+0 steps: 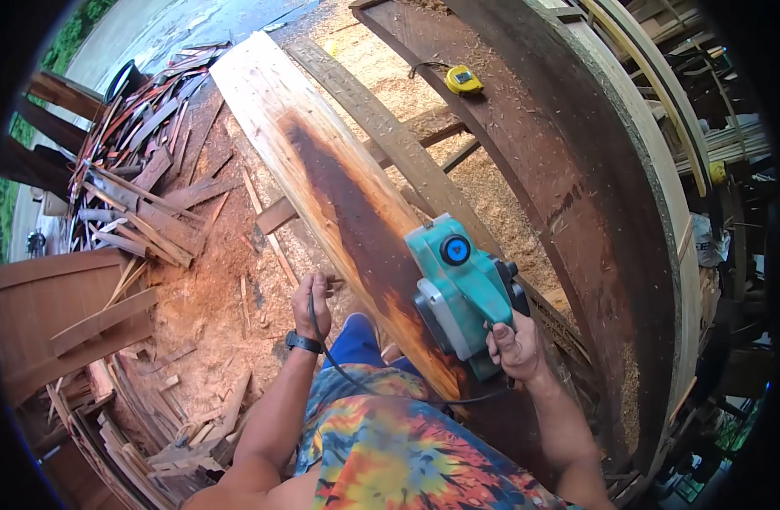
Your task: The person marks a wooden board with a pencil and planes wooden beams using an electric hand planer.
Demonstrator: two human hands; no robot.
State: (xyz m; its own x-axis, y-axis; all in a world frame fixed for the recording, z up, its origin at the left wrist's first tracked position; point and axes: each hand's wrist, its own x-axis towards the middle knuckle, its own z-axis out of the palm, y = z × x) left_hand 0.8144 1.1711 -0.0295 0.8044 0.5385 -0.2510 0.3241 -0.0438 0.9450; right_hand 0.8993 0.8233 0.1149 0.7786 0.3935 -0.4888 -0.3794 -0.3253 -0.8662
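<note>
A teal electric planer rests on a long wooden plank, whose surface is pale at the far end and along its edges and dark brown down the middle. My right hand is wrapped round the planer's rear handle. Left of the plank, my left hand is closed on the black power cord, which runs from there across my body toward the back of the planer. A watch is on my left wrist.
Beside the plank lie a narrower board and a wide dark curved board bearing a yellow tape measure. Wood scraps are piled at the left. Shavings cover the ground. More timber stands at the right.
</note>
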